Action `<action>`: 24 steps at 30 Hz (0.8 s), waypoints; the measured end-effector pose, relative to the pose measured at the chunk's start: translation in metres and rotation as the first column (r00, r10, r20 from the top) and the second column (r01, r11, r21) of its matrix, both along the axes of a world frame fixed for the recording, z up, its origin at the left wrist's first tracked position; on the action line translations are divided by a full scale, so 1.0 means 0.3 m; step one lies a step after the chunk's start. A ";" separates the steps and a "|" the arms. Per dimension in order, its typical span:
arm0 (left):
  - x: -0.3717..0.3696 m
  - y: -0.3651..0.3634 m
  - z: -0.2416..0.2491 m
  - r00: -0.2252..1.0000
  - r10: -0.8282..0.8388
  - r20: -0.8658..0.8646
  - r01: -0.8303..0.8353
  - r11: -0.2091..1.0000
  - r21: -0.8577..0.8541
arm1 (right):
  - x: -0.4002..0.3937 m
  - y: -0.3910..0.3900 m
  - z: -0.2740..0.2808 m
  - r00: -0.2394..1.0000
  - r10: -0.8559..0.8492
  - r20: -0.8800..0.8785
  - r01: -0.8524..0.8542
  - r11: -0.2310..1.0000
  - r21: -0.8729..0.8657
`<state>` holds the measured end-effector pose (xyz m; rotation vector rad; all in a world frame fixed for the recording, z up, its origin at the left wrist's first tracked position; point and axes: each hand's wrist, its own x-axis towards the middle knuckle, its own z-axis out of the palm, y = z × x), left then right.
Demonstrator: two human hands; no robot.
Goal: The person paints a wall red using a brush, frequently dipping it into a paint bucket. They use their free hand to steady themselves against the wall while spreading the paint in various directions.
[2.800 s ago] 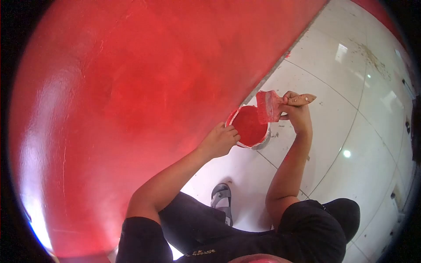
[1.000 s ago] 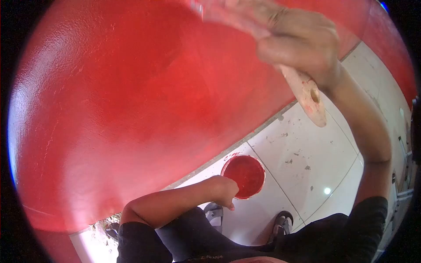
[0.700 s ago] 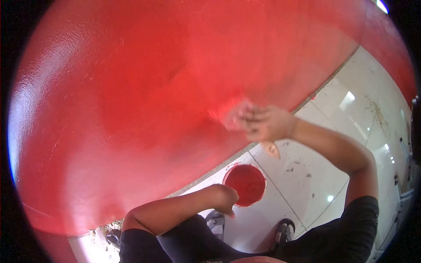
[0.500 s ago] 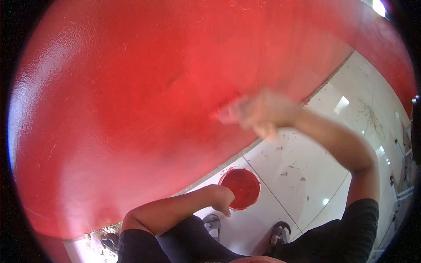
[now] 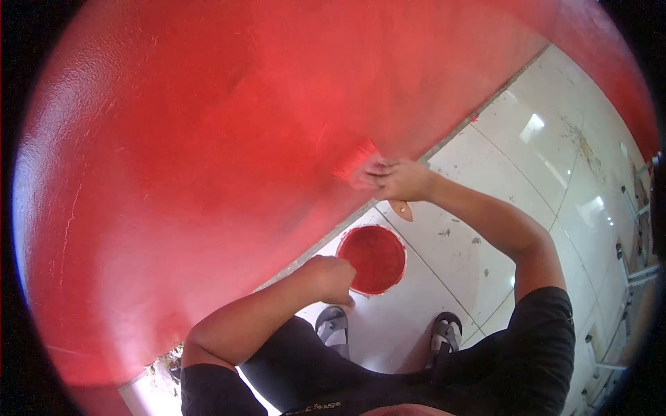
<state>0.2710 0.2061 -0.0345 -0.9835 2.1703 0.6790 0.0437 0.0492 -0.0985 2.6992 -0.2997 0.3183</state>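
Note:
My right hand (image 5: 399,180) is closed around a wide paint brush (image 5: 359,165), its bristles pressed on the red wall (image 5: 208,139). The light brown handle end sticks out below my palm, and the bristles are slightly blurred. Close to the wall's foot is a round bucket (image 5: 386,289) with a white rim smeared in red. Red paint (image 5: 374,258) fills its inside. At the bucket's left edge, my left hand (image 5: 331,277) has its fingers curled at the rim; the fingertips are partly hidden.
White floor tiles (image 5: 444,277) with dark specks and dirt border the wall. My sandalled feet (image 5: 333,329) stand below the bucket. Metal frames (image 5: 628,277) are at the far right. Some debris (image 5: 166,367) lies at the lower left.
My right hand, blurred before, has swept the brush slightly on the wall and turned, so its handle end now shows. The view has shifted; the bucket and left hand appear higher.

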 end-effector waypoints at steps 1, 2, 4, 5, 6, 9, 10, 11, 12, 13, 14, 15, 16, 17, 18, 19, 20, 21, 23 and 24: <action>0.012 -0.006 -0.024 1.000 0.003 0.006 -0.003 1.000 0.006 | -0.027 0.025 -0.042 1.000 0.003 0.006 -0.003 1.000 0.006; 0.026 -0.018 -0.039 0.998 0.059 -0.003 -0.059 0.998 0.019 | -0.054 0.052 -0.069 0.999 -0.053 0.007 0.052 0.993 0.109; 0.054 -0.053 -0.029 0.987 0.156 -0.020 -0.155 0.986 0.069 | -0.092 0.103 -0.060 0.987 -0.152 0.044 0.133 0.947 0.292; 0.067 -0.077 -0.013 0.979 0.204 -0.027 -0.199 0.973 0.119 | -0.109 0.120 -0.026 0.964 -0.150 0.219 0.057 0.923 0.381; 0.101 -0.105 -0.059 0.976 0.216 -0.013 -0.214 0.974 0.079 | -0.114 0.148 0.003 0.908 -0.172 0.381 -0.031 0.882 0.470; 0.160 -0.143 -0.158 0.938 0.346 0.016 -0.346 0.937 0.049 | -0.121 0.211 -0.003 0.792 -0.414 0.448 -0.292 0.388 0.874; 0.143 -0.148 -0.153 0.937 0.343 0.070 -0.346 0.937 0.043 | -0.106 0.237 0.065 0.836 -0.445 0.321 -0.182 0.326 0.928; 0.133 -0.155 -0.148 0.934 0.335 0.120 -0.340 0.940 0.022 | -0.080 0.253 0.118 0.864 -0.462 0.197 -0.070 0.278 0.958; 0.128 -0.160 -0.159 0.937 0.324 0.131 -0.332 0.942 0.044 | -0.047 0.284 0.132 0.875 -0.451 0.179 -0.062 0.262 0.963; 0.124 -0.157 -0.164 0.940 0.309 0.144 -0.320 0.945 0.062 | -0.011 0.330 0.145 0.872 -0.482 0.087 -0.032 0.120 0.992; 0.106 -0.148 -0.148 0.921 0.350 0.174 -0.367 0.927 0.080 | 0.021 0.361 0.150 0.865 -0.502 -0.007 -0.003 -0.019 1.000; 0.096 -0.146 -0.145 0.918 0.358 0.171 -0.376 0.923 0.085 | 0.051 0.375 0.123 0.870 -0.493 -0.013 0.002 -0.023 1.000; 0.088 -0.145 -0.145 0.925 0.334 0.180 -0.354 0.931 0.088 | 0.078 0.392 0.069 0.871 -0.488 0.047 0.002 0.100 0.995; 0.086 -0.142 -0.149 0.932 0.309 0.187 -0.330 0.939 0.092 | 0.095 0.406 0.019 0.872 -0.477 0.106 0.002 0.221 0.975; 0.086 -0.138 -0.150 0.941 0.288 0.180 -0.306 0.948 0.085 | 0.100 0.406 -0.017 0.878 -0.478 0.012 0.058 0.132 0.990; 0.092 -0.140 -0.161 0.939 0.294 0.177 -0.312 0.946 0.085 | 0.107 0.408 -0.064 0.881 -0.472 0.009 0.061 0.133 0.989; 0.098 -0.145 -0.175 0.934 0.298 0.199 -0.320 0.943 0.090 | 0.116 0.410 -0.101 0.878 -0.470 0.088 0.001 0.186 0.983; 0.105 -0.144 -0.190 0.928 0.300 0.222 -0.326 0.940 0.095 | 0.118 0.412 -0.137 0.870 -0.465 0.166 -0.059 0.237 0.970; 0.122 -0.137 -0.205 0.936 0.293 0.195 -0.314 0.945 0.088 | 0.127 0.420 -0.149 0.863 -0.498 0.084 0.028 0.213 0.977; 0.128 -0.136 -0.211 0.945 0.279 0.171 -0.295 0.952 0.078 | 0.130 0.424 -0.154 0.845 -0.535 0.005 0.113 0.188 0.976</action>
